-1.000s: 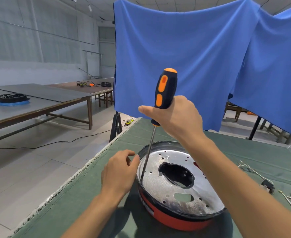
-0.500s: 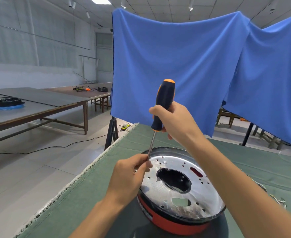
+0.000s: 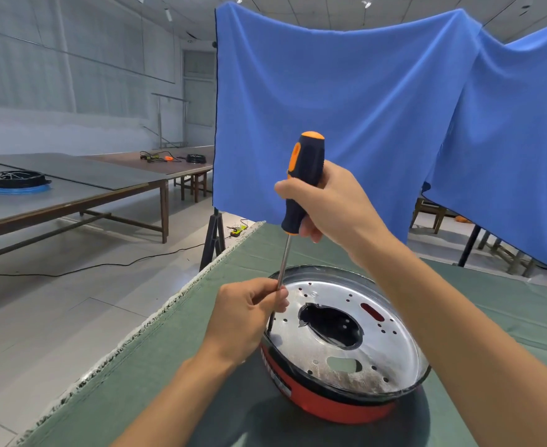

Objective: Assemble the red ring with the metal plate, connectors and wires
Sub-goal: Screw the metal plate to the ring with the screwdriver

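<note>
Hands [image 3: 327, 201] on screwdriver [image 3: 301, 185] — metal plate [image 3: 362, 369], blue cloth [image 3: 346, 108] behind

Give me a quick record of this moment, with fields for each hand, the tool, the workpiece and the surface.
right hand: grips the screwdriver handle
left hand: pinches the shaft, steadying it
tool: near upright, tip at the left edge of the metal plate
workpiece: plate seated on the red ring
surface: green cloth on the table
</note>
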The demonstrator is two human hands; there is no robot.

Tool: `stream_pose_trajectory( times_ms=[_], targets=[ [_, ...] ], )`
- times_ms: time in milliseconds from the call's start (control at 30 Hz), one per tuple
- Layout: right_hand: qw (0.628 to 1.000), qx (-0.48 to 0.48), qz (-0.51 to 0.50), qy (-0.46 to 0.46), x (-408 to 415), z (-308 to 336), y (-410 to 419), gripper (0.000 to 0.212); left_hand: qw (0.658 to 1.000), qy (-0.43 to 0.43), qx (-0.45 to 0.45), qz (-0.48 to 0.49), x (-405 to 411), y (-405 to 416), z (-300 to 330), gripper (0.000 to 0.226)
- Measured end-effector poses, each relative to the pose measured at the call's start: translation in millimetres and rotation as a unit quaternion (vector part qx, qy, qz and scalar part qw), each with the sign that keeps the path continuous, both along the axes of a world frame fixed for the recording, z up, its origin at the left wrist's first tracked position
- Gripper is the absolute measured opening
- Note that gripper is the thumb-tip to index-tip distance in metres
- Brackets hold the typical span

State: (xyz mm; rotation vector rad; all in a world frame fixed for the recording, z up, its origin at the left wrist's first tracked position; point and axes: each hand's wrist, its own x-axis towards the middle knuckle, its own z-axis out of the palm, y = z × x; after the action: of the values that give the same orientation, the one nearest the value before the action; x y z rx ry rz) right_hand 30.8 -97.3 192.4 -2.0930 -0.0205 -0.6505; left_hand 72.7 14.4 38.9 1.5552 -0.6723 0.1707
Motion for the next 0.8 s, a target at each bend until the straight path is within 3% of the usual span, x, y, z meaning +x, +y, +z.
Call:
stream_pose_trajectory(
  times_ms=[100, 267, 333, 433, 567, 700, 800],
  targets=[
    [1.0, 0.008, 0.022, 0.004, -2.6, 5.9, -1.3, 0.016, 0.999, -0.001, 0.023, -0.024, 2.5, 2.4, -1.0, 0.016],
    [0.993, -0.043, -0.105, -0.021, 8.9, 1.5, 3.2, 0.043, 0.997, -0.046, 0.054, 0.007, 5.8, 5.4, -0.9, 0.004],
    [0.992, -0.044, -0.117, -0.023, 11.0, -0.2, 5.5, 0.045, 0.999, -0.015, 0.049, -0.008, 5.9, 6.6, -2.8, 0.008],
    [0.998, -0.004, -0.059, -0.015, 7.9, 5.0, 5.9, 0.032, 0.997, 0.05, 0.019, -0.06, 3.6, 7.6, -1.9, 0.015],
    [1.0, 0.022, 0.005, 0.008, 2.1, 14.1, 3.3, 0.017, 0.995, -0.03, 0.087, -0.029, 9.6, 9.8, -1.9, 0.021],
    [0.993, -0.044, -0.104, -0.028, 5.7, 10.9, 8.5, 0.044, 0.995, -0.049, 0.092, -0.001, 7.4, 7.0, -4.6, 0.01],
    [0.994, -0.048, -0.089, -0.033, 5.7, 10.5, 14.0, 0.051, 0.998, -0.014, 0.053, -0.01, 5.4, 4.5, -5.5, 0.014]
  ],
)
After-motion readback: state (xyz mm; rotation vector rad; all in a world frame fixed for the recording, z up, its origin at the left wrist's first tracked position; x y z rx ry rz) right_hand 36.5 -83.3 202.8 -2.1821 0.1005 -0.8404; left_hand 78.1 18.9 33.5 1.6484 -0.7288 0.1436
